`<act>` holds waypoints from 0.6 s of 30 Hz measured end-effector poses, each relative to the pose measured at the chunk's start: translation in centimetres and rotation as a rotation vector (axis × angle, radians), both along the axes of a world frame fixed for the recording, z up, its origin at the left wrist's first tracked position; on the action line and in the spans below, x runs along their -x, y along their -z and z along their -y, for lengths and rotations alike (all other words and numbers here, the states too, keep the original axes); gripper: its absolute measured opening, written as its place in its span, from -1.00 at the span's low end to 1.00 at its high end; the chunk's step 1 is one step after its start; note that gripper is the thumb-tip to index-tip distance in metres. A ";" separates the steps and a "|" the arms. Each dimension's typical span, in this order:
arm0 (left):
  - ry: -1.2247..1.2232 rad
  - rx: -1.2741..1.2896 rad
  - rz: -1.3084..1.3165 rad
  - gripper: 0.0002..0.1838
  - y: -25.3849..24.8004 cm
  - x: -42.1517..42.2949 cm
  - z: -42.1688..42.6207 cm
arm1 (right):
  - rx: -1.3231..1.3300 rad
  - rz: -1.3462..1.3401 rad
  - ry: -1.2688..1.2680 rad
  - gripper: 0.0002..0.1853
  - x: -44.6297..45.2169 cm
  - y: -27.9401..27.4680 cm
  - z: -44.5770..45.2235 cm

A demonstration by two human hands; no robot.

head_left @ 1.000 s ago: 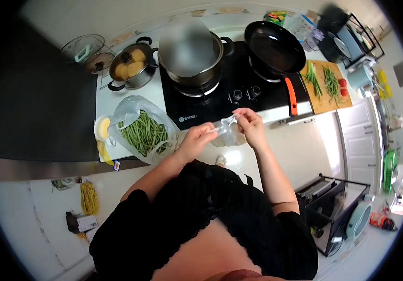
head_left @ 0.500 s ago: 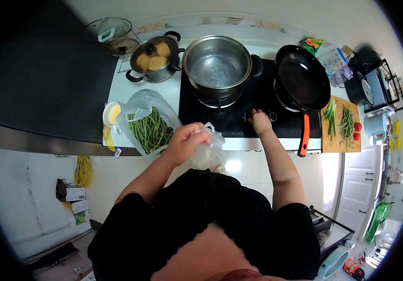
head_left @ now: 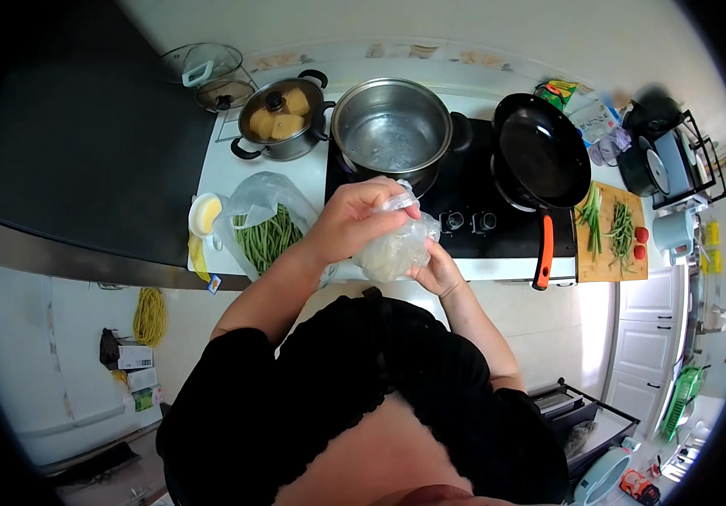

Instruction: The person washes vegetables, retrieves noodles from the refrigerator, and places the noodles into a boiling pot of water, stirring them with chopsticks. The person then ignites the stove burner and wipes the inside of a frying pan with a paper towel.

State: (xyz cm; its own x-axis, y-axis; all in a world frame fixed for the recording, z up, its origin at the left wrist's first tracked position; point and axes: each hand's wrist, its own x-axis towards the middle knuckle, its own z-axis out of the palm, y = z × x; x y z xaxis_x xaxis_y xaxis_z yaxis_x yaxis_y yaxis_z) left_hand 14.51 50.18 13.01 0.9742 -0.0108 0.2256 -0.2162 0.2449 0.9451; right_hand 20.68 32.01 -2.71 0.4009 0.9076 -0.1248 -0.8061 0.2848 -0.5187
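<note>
My left hand (head_left: 354, 221) grips the gathered top of a clear plastic bag (head_left: 390, 253), with pale contents I cannot make out. From the right, my right hand (head_left: 439, 271) holds the bag's lower side, its fingers partly hidden behind the plastic. Just beyond the bag, a large steel pot (head_left: 392, 126) of water sits on the left burner of the black stove (head_left: 464, 194). Green beans (head_left: 267, 243) fill an open plastic bag (head_left: 249, 194) beside my left forearm.
A lidded pot (head_left: 283, 118) with yellowish chunks stands at the back left, near a white cup (head_left: 206, 214). A black frying pan (head_left: 540, 152) rests on the right burner, its orange handle (head_left: 543, 253) jutting forward. The cutting board (head_left: 612, 268) at right bears greens.
My right hand has left the stove knob and come over to the clear bag. My left hand has raised the bag a little forward and right, in front of the steel pot.
</note>
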 end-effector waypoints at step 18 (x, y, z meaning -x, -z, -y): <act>0.081 -0.131 -0.190 -0.38 0.2 -0.8 -2.9 | 0.033 0.035 0.531 -0.49 -2.0 -4.7 1.3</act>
State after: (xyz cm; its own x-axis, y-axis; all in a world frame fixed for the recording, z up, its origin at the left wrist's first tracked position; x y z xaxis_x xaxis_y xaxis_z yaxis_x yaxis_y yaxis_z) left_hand 15.34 53.07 12.80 0.9938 -0.1073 0.0295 -0.0157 0.1271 0.9918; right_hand 22.66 30.76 1.99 0.8084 0.5745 -0.1284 -0.5377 0.6321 -0.5579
